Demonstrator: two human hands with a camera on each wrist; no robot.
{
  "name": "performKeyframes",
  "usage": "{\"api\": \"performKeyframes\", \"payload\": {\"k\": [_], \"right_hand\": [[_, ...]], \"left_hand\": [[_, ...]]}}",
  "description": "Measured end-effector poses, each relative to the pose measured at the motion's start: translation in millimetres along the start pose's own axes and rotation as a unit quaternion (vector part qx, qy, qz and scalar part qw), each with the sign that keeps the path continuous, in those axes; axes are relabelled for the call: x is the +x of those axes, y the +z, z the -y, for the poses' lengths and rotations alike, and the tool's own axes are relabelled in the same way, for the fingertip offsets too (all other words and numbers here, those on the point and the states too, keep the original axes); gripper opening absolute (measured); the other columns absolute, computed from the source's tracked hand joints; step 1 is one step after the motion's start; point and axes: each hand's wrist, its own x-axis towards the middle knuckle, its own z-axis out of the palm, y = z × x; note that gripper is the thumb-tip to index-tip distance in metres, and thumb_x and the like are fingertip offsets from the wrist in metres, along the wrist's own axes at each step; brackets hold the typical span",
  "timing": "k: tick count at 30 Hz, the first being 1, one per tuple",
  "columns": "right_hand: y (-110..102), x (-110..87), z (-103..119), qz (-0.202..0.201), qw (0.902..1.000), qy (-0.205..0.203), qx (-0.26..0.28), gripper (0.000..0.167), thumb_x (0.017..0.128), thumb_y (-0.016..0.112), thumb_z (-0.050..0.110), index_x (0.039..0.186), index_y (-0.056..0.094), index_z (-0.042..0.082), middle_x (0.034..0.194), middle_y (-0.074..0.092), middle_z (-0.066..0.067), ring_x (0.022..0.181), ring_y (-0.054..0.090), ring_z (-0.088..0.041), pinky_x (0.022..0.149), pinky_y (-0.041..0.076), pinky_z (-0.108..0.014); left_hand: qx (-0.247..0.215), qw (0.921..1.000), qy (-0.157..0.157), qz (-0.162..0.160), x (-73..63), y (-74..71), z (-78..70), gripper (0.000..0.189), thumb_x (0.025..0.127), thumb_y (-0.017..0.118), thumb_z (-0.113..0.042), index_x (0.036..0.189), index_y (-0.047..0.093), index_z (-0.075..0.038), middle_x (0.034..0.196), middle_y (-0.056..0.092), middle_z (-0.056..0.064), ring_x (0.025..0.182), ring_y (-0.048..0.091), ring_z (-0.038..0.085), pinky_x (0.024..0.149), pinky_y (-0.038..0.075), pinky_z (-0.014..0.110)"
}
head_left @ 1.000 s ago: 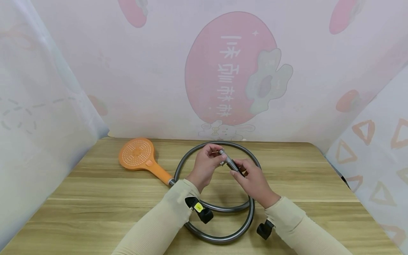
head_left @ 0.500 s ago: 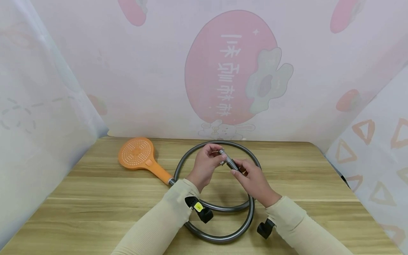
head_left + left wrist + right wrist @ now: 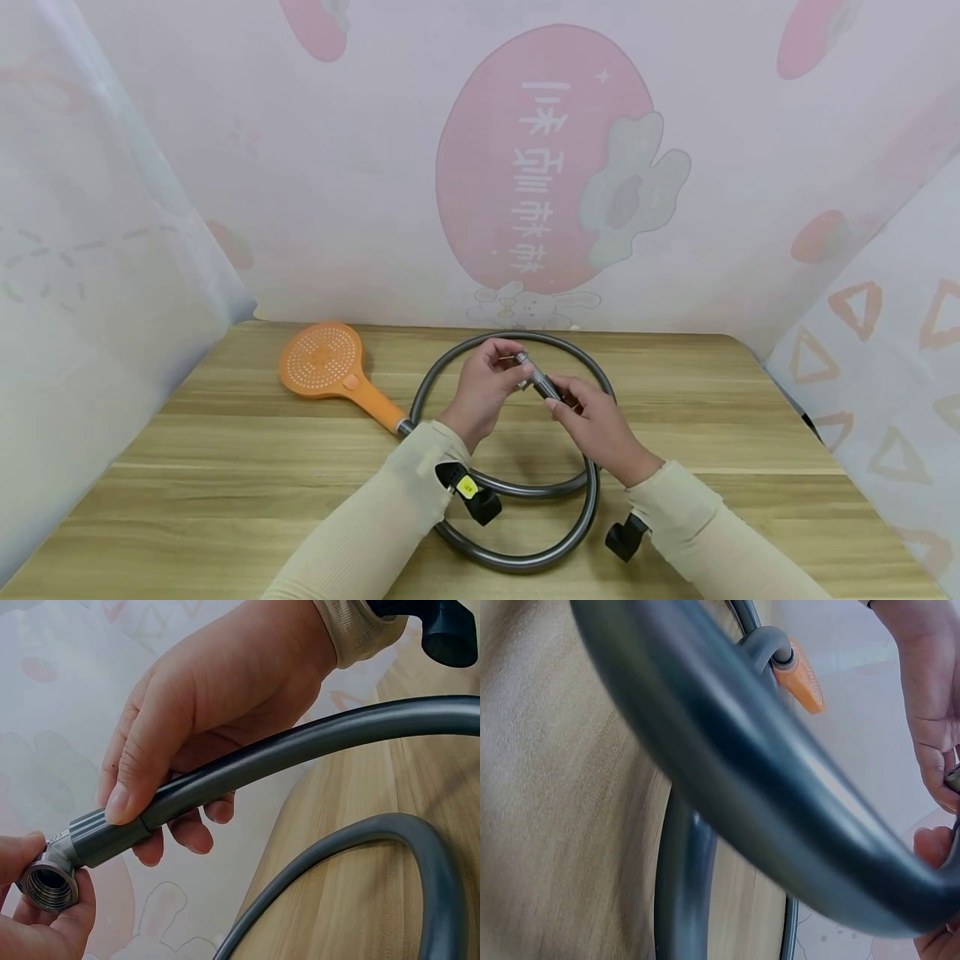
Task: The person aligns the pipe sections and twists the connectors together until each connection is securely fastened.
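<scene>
My left hand (image 3: 480,396) pinches a silver threaded elbow fitting (image 3: 52,885) between thumb and fingers; its round opening shows in the left wrist view. The fitting joins a ribbed grey collar (image 3: 109,836) at the end of a dark grey shower hose (image 3: 517,565). My right hand (image 3: 600,425) grips this collar and the hose just behind it, thumb on top. Both hands are raised over the looped hose. At the hose's other end, an orange shower head (image 3: 321,361) lies face up on the table, to the left.
The wooden table (image 3: 750,400) carries the hose in wide loops under my forearms. Printed cloth (image 3: 360,167) hangs behind and at both sides. A black camera (image 3: 626,537) is strapped to my right wrist, another camera (image 3: 480,504) to my left.
My right hand and thumb have shifted very slightly to the right along the collar. The left hand, shower head and hose loops hold their places.
</scene>
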Motion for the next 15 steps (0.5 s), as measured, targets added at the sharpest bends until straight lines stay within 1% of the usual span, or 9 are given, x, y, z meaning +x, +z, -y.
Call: {"api": "performKeyframes", "payload": {"k": [5,8,15], "right_hand": [[0.0,0.3,2.0,0.010,0.9998,0.010,0.016,0.032,0.099,0.056,0.014,0.128,0.057,0.001,0.091,0.061,-0.005,0.079,0.057,-0.016,0.064,0.047,-0.027],[0.0,0.3,2.0,0.015,0.9995,0.015,0.024,0.032,0.099,0.055,0.014,0.129,0.057,0.001,0.091,0.061,-0.003,0.080,0.058,-0.017,0.066,0.048,-0.028],[-0.6,-0.5,3.0,0.024,0.9986,0.021,0.041,0.033,0.101,0.052,0.015,0.130,0.055,0.001,0.093,0.060,-0.004,0.084,0.059,-0.021,0.071,0.049,-0.029]], "left_hand": [[-0.002,1.0000,0.001,-0.002,-0.2,0.4,-0.4,0.022,0.088,0.063,0.007,0.107,0.056,-0.001,0.105,0.058,0.006,0.088,0.057,0.014,0.075,0.053,0.028],[-0.002,1.0000,0.000,-0.002,-0.1,0.5,-0.5,0.022,0.088,0.063,0.007,0.107,0.056,-0.001,0.104,0.058,0.006,0.087,0.057,0.014,0.075,0.052,0.027],[-0.005,1.0000,0.000,-0.005,0.4,0.8,-0.3,0.021,0.087,0.064,0.008,0.105,0.057,-0.001,0.102,0.059,0.006,0.085,0.057,0.014,0.073,0.052,0.026]]}}
